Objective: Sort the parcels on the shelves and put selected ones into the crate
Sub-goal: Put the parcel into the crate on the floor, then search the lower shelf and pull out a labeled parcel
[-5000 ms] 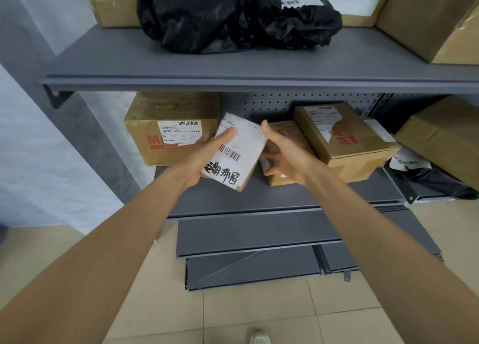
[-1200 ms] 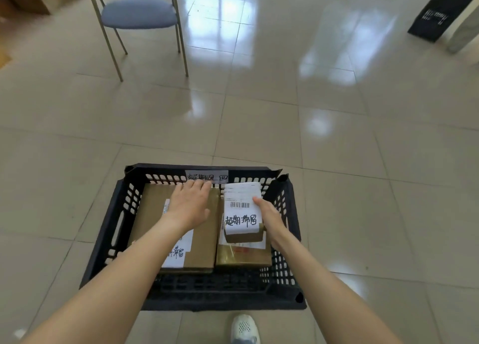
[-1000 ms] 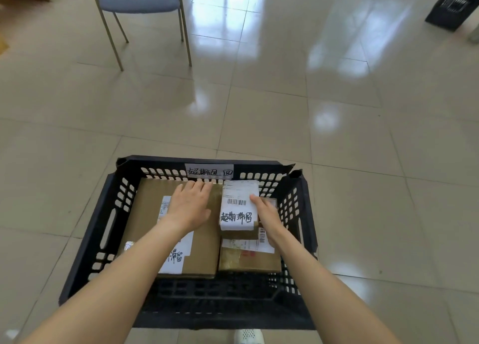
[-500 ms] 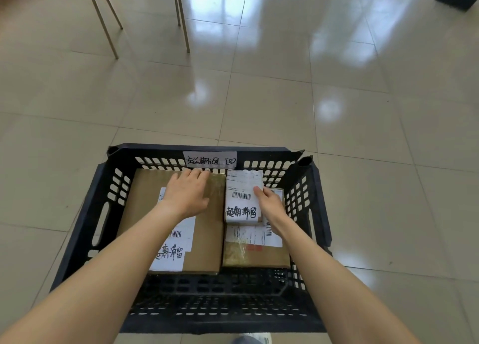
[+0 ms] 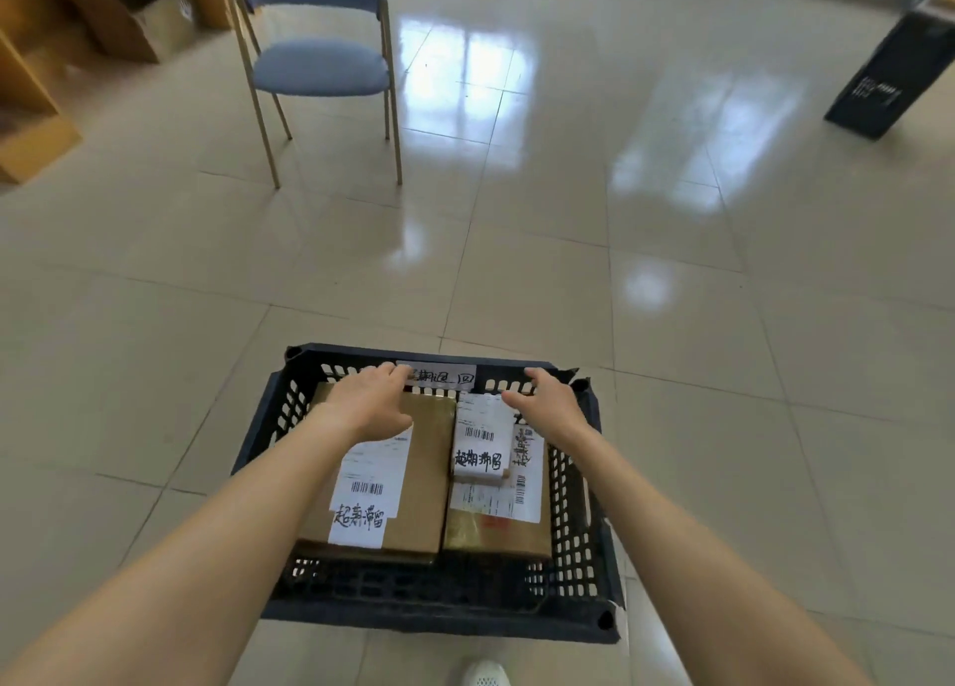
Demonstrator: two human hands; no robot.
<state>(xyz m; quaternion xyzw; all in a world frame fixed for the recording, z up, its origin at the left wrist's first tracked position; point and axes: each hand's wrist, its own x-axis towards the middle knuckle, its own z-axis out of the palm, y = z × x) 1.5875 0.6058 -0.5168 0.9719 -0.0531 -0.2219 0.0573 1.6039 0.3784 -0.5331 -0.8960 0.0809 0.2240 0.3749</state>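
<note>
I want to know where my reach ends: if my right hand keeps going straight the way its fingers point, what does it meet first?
Most likely the far wall of the crate. The right hand points away from you with relaxed fingers already at that rim, though depth is hard to judge.

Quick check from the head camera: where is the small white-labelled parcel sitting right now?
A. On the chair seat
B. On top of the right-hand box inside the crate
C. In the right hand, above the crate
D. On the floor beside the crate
B: the small white-labelled parcel lies on the right-hand box inside the crate, and neither the left hand nor the right hand holds it.
</note>
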